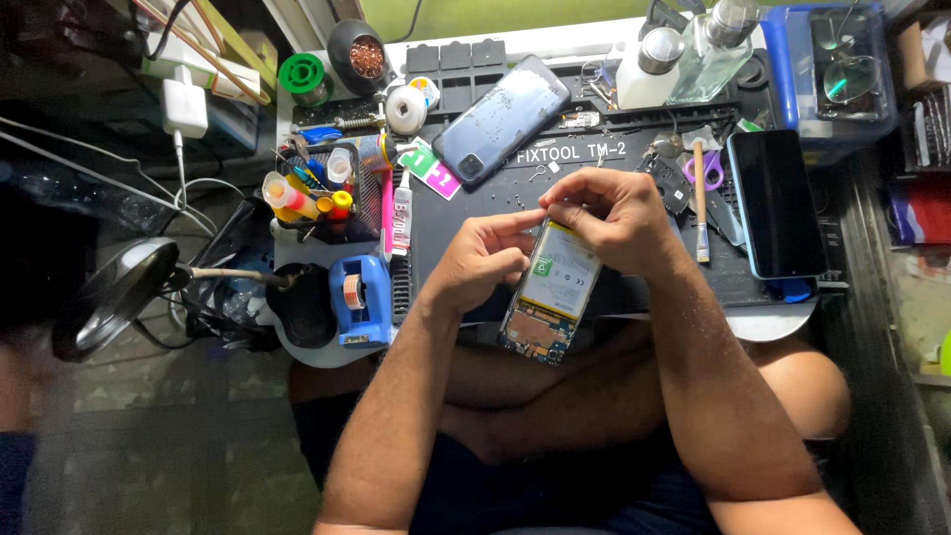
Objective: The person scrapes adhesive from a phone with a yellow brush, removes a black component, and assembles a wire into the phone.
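While opened phone (551, 289) sits tilted above lap at worktop (634, 168) edge, left hand (482, 263) grips its side; right hand (616, 213) pinches top corner, fingers closed.

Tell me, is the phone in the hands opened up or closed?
Opened up: the phone has no back cover, so its battery and circuit board show.

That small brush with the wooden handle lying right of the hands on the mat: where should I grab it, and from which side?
Probably take the brush by the bare middle of its wooden handle, coming straight down from above. It lies flat and nearly upright in the view, bristles toward the person. Purple-handled scissors crowd its upper part, the right hand is close on one side, and a dark phone on the other.
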